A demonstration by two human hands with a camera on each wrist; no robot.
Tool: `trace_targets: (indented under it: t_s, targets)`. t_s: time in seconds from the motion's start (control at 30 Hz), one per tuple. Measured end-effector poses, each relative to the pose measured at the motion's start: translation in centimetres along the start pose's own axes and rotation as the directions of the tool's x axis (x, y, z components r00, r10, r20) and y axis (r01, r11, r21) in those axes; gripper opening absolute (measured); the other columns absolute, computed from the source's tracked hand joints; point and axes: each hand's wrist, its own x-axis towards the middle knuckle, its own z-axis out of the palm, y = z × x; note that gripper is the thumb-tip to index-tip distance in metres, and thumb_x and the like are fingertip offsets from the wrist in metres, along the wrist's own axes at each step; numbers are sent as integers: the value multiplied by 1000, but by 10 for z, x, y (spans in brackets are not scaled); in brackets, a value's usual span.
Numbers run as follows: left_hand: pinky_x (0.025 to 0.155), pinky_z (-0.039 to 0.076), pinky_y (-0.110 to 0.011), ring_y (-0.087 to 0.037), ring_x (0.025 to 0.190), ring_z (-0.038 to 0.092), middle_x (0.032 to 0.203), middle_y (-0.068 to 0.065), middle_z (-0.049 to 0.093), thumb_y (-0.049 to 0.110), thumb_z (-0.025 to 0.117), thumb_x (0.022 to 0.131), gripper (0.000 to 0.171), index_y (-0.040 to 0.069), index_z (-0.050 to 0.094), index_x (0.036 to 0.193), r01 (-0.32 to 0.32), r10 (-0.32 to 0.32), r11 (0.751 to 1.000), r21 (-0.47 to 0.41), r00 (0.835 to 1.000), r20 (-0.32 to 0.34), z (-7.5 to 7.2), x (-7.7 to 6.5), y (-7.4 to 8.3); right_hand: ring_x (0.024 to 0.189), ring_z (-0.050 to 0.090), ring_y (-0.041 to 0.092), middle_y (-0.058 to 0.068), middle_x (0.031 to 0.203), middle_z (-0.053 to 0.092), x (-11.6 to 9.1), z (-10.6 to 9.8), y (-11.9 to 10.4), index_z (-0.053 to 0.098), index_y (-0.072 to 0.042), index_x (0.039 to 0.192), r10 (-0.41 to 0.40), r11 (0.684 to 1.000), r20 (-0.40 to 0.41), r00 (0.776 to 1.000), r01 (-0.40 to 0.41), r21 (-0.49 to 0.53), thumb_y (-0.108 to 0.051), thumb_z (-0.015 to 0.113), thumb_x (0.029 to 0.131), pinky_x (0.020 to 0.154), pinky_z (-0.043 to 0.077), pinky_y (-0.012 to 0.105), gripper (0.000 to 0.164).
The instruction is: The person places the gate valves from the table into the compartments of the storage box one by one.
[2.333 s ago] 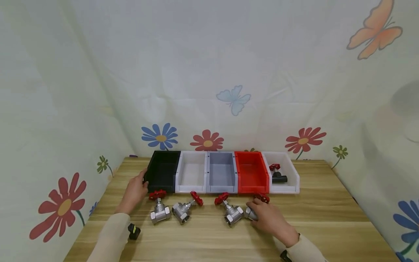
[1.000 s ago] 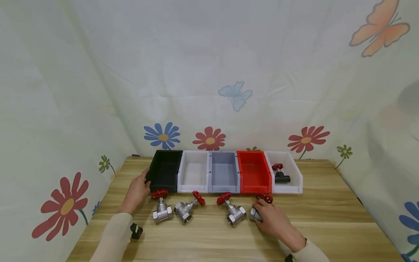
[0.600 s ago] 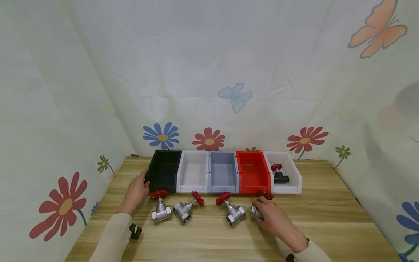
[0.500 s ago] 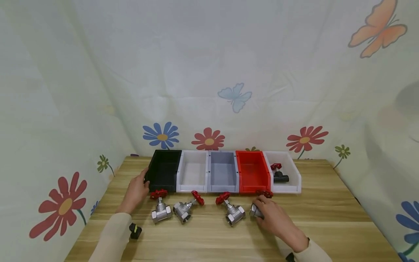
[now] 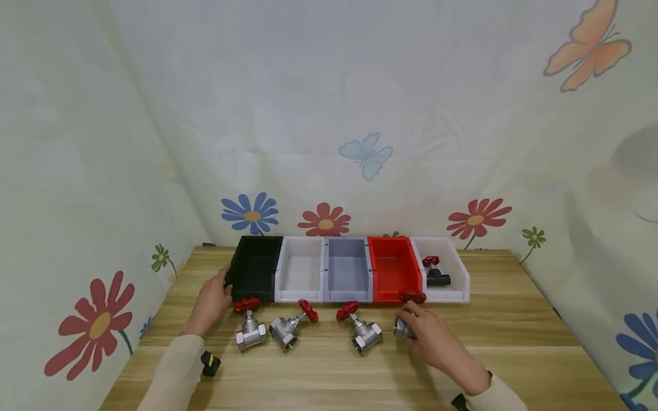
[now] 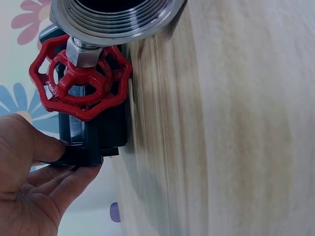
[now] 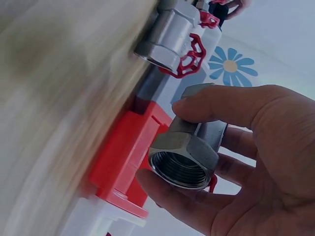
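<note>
My right hand (image 5: 430, 338) grips the steel body of a valve (image 7: 183, 142) with a red handwheel. In the right wrist view my thumb lies on top and the fingers wrap below, the threaded end showing. This valve's handwheel overlaps the front of the red bin (image 5: 397, 297) in the head view. My left hand (image 5: 212, 298) pinches the side wall of the black bin (image 6: 89, 147) between thumb and fingers. Three more steel valves lie on the table: a left one (image 5: 251, 333), one beside it (image 5: 285, 331) and one right of centre (image 5: 366, 335).
Bins stand in a row: a white bin (image 5: 300, 297), a grey bin (image 5: 348, 297), then the red one. The rightmost white bin (image 5: 456, 295) holds a black valve (image 5: 438, 278) with a red handwheel. The wooden table (image 5: 319, 379) meets a patterned curtain (image 5: 288, 114) behind.
My right hand has shifted slightly right with its valve, widening the gap to the neighbouring valve; the handwheel now overlaps the red bin's front more. The left hand stays at the black bin.
</note>
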Motion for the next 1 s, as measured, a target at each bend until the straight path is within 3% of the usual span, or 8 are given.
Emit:
trace_targets:
  t_s: [0.57, 1.0]
  targets:
    - [94, 47, -60, -50, 110, 60, 123, -40, 58, 1, 53, 94, 58, -7, 33, 148, 4, -4, 1000, -5, 1000, 4, -1, 0, 2, 92, 67, 25, 7, 117, 64, 12, -33, 4, 69, -7, 114, -142, 989, -148, 979, 132, -73, -4, 79, 70, 79, 58, 44, 46]
    - [96, 46, -61, -51, 113, 58, 126, -40, 56, 2, 52, 95, 58, -6, 32, 148, 11, -11, 1000, -7, 1000, 15, 0, -2, 1, 96, 66, 26, 7, 120, 63, 21, -43, 7, 69, -9, 118, -163, 985, -163, 973, 152, -81, -7, 83, 73, 83, 58, 44, 47]
